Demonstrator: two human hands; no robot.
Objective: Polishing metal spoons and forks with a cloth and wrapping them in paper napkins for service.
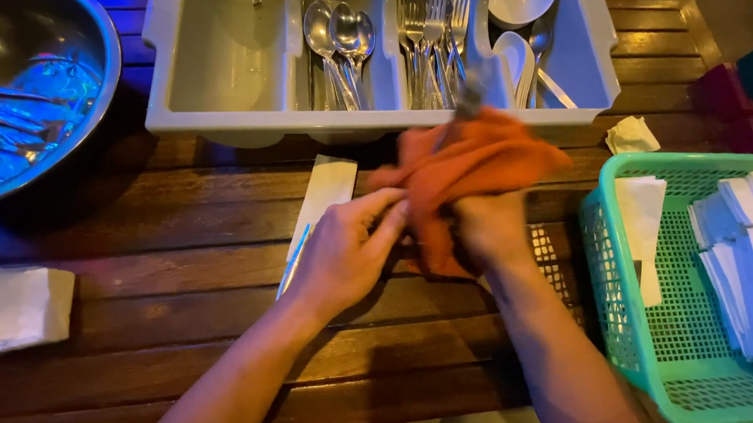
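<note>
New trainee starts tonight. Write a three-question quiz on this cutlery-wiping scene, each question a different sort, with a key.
1. True or false: both hands grip the orange cloth.
2. Which compartment of the white cutlery tray holds the forks? A) beside the spoons B) the far-left one C) none
3. Fill in: the folded white napkins stand in a green ____.

Key:
1. True: the left hand and the right hand both hold it, around a blurred metal utensil.
2. A
3. basket
</note>
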